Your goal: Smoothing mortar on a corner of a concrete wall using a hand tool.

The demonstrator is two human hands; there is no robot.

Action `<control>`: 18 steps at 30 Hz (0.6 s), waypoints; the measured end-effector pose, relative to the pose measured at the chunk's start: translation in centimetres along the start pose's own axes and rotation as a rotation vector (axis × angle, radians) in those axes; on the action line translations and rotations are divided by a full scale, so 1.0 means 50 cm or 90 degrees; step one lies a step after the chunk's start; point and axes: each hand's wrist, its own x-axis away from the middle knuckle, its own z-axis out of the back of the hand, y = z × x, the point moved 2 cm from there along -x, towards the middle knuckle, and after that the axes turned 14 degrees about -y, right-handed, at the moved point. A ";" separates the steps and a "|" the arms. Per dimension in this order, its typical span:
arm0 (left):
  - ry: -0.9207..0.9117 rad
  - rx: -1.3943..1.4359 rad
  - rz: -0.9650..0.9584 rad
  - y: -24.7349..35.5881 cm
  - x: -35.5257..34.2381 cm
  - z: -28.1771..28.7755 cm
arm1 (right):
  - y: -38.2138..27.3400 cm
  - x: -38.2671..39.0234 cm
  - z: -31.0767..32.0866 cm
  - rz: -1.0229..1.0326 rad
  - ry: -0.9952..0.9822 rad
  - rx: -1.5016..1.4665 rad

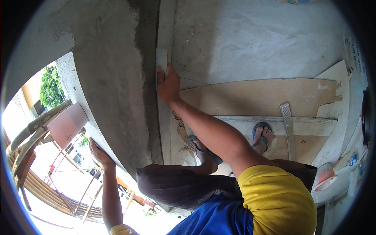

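My right hand [169, 85] is closed around a pale, flat rectangular block [161, 58]. The block presses against the side of a grey cement ledge [113, 78], where a darker, damp-looking strip runs along the edge. At the ledge's outer side, my left hand [102, 156] rests with its fingers stretched out along the edge, seemingly with nothing in it. A pinkish pail-shaped container [68, 124] stands close beyond its fingertips.
Cardboard sheets [258, 94] cover part of the floor around my sandalled feet. A long metal strip [288, 129] lies across them. A red and white bucket [325, 177] sits at the right. Outside the ledge are wooden scaffolding poles [88, 199] and an open drop.
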 end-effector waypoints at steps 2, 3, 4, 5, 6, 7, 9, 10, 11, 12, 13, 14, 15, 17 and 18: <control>0.013 0.066 0.007 0.006 -0.002 -0.002 | 0.078 0.172 -0.041 -0.034 -0.081 0.025; 0.016 0.060 0.009 0.009 -0.001 0.004 | 0.102 0.235 -0.049 -0.085 -0.152 0.024; 0.005 0.100 0.014 0.011 -0.002 0.003 | 0.112 0.245 -0.046 -0.087 -0.152 0.022; -0.005 0.139 0.020 0.012 -0.004 0.002 | 0.123 0.253 -0.046 -0.109 -0.187 0.031; -0.007 0.135 0.023 0.011 -0.003 0.004 | 0.128 0.263 -0.051 -0.133 -0.223 0.040; -0.001 0.094 0.013 0.007 -0.002 0.007 | 0.113 0.230 -0.048 -0.115 -0.188 0.018; 0.006 0.051 0.015 0.007 0.007 0.007 | 0.045 0.109 -0.023 -0.072 -0.104 -0.049; -0.011 0.081 0.000 0.023 0.006 0.001 | 0.020 0.062 -0.010 -0.045 -0.050 -0.094; -0.030 0.112 -0.014 0.041 0.006 -0.009 | 0.021 0.042 -0.003 -0.052 -0.054 -0.092; -0.009 0.179 0.005 0.068 0.009 -0.020 | 0.025 0.031 0.000 -0.074 -0.071 -0.065; -0.009 0.176 0.014 0.072 0.009 -0.017 | 0.031 0.036 -0.003 -0.096 -0.091 -0.039; -0.027 0.181 0.011 0.074 0.011 -0.016 | 0.047 0.083 -0.019 -0.091 -0.090 -0.002; -0.039 0.186 0.000 0.079 0.011 -0.012 | 0.077 0.150 -0.040 -0.080 -0.087 0.032; -0.039 0.166 -0.008 0.038 0.003 -0.006 | 0.160 0.297 -0.072 -0.096 -0.171 0.033; -0.018 -0.012 -0.060 0.017 0.004 0.001 | 0.181 0.349 -0.081 -0.138 -0.236 0.018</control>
